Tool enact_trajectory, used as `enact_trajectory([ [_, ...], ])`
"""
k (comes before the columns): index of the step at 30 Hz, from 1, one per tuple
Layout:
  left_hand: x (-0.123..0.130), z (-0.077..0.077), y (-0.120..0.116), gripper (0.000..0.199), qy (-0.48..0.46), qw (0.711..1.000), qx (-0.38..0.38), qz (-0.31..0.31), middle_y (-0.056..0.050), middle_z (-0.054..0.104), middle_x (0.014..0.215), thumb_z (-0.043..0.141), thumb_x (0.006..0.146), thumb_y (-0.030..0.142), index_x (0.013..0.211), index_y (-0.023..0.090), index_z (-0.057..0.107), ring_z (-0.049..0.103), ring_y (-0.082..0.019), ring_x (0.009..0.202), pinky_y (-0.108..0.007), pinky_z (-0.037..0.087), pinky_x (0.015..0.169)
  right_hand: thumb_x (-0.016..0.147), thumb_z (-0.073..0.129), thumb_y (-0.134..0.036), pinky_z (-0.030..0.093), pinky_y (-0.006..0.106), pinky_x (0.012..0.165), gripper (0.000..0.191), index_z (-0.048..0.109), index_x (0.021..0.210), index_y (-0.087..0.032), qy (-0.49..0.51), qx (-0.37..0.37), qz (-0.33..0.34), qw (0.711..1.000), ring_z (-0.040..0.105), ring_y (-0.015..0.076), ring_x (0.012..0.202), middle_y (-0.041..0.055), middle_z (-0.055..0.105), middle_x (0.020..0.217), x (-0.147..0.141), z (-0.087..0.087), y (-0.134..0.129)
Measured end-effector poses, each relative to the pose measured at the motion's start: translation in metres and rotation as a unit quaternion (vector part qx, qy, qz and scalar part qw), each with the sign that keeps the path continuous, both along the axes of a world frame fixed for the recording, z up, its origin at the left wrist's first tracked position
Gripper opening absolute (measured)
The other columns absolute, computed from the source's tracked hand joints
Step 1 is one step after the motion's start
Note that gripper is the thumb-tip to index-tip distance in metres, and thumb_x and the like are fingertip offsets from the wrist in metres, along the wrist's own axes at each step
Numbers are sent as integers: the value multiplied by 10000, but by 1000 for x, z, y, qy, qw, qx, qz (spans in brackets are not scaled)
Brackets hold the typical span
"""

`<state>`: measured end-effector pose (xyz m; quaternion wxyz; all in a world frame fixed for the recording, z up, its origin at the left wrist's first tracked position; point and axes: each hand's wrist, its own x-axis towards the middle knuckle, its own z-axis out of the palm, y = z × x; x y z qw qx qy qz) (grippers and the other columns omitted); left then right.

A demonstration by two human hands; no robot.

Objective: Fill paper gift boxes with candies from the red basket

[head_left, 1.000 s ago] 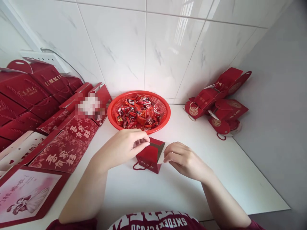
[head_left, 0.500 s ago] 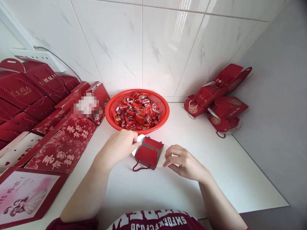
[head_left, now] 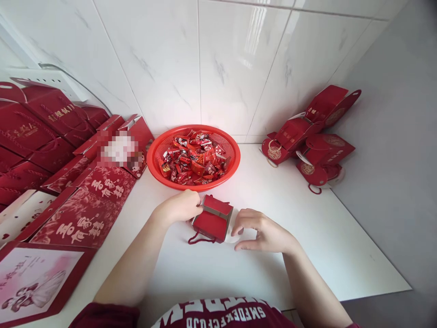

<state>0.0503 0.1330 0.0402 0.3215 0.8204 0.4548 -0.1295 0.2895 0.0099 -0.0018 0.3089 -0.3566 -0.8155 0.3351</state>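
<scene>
A small red cardboard gift box point(head_left: 212, 224) lies on the white tabletop in front of me, its two top panels folded inward with a gap between them. One dark red cord handle loops out at its near side. At the box's left end my left hand point(head_left: 182, 206) has its fingers curled against the end flap, which it hides. My right hand point(head_left: 261, 231) is at the other end, thumb and fingers apart, fingertips by the pale right flap point(head_left: 233, 233). Just beyond the box stands a red plastic basket point(head_left: 154, 169) of wrapped candies point(head_left: 196, 159).
Several assembled red boxes point(head_left: 307, 136) are piled at the back right against a grey panel point(head_left: 385, 150). Red gift bags point(head_left: 27, 132) and printed boxes point(head_left: 85, 214) crowd the left side. A tiled wall point(head_left: 225, 68) rises behind the basket; a power strip point(head_left: 51, 84) sits back left.
My left hand has shifted right and now covers the left flap. The right fingers have spread, and the right flap has folded down closer to the box. The view has tilted slightly.
</scene>
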Motion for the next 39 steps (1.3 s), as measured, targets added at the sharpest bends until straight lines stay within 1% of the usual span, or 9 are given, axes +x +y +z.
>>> enact_trajectory([
  [3, 1, -1, 3, 179, -2, 1000, -28, -10, -28, 589, 527, 473, 741, 234, 570, 185, 455, 592, -164, 454, -224, 341, 398, 913, 615, -190, 488, 285, 746, 129, 676, 1025, -207, -2, -25, -20, 999, 595, 146, 796, 34, 673, 896, -2, -1, 0],
  [5, 1, 0, 3, 187, -1, 999, -37, -16, -36, 601, 527, 468, 745, 234, 566, 182, 459, 602, -170, 458, -225, 346, 401, 927, 524, -114, 493, 273, 731, 222, 658, 1072, -216, -4, -36, -39, 999, 598, 138, 799, 35, 678, 953, -3, -3, 0],
  [9, 0, 3, 3, 203, -4, 999, -34, -25, -41, 627, 537, 470, 755, 246, 564, 179, 485, 611, -172, 485, -227, 352, 417, 924, 510, -114, 498, 284, 732, 279, 612, 1155, -235, -22, -47, -68, 996, 600, 138, 781, 32, 667, 1006, -3, -8, 1],
  [17, 1, 4, 5, 254, -10, 999, -27, -37, -39, 636, 551, 498, 756, 291, 530, 177, 478, 606, -170, 508, -237, 346, 438, 994, 469, -208, 485, 271, 757, 124, 577, 1051, -226, -9, -26, -64, 998, 614, 145, 847, 37, 661, 986, -6, -21, 7],
  [23, -9, 15, 0, 217, -33, 994, -96, -31, -29, 691, 639, 543, 752, 345, 625, 175, 586, 660, -170, 606, -225, 423, 523, 988, 450, -171, 481, 278, 744, 134, 559, 1046, -224, -28, -6, -74, 997, 614, 155, 849, 41, 657, 981, -2, -22, 7],
  [29, -8, 28, -19, 354, -68, 997, -9, -29, -4, 662, 766, 711, 664, 493, 799, 205, 555, 604, -168, 658, -236, 374, 537, 984, 451, -179, 491, 307, 743, 132, 560, 1047, -219, -53, 3, -91, 994, 612, 173, 837, 53, 657, 967, 5, -20, 7],
  [32, -3, 30, -28, 381, -53, 998, 20, -33, 4, 632, 820, 742, 633, 424, 849, 218, 507, 582, -163, 671, -233, 362, 529, 975, 455, -172, 493, 308, 742, 130, 558, 1041, -218, -58, -6, -98, 993, 613, 172, 827, 51, 658, 959, 6, -21, 7],
  [36, 6, 26, -35, 265, -25, 998, 5, -51, 28, 628, 734, 656, 663, 224, 901, 227, 540, 560, -140, 576, -232, 321, 497, 928, 484, -123, 494, 299, 748, 149, 564, 1020, -207, -56, -25, -111, 992, 606, 157, 799, 40, 651, 938, 8, -19, 7],
  [39, 14, 21, -37, 99, -23, 995, -5, -93, 12, 629, 623, 549, 718, 161, 762, 207, 624, 553, -137, 534, -245, 315, 511, 872, 499, -65, 485, 270, 692, 199, 587, 987, -202, -49, -43, -115, 991, 582, 135, 722, 21, 651, 881, 9, -15, 5],
])
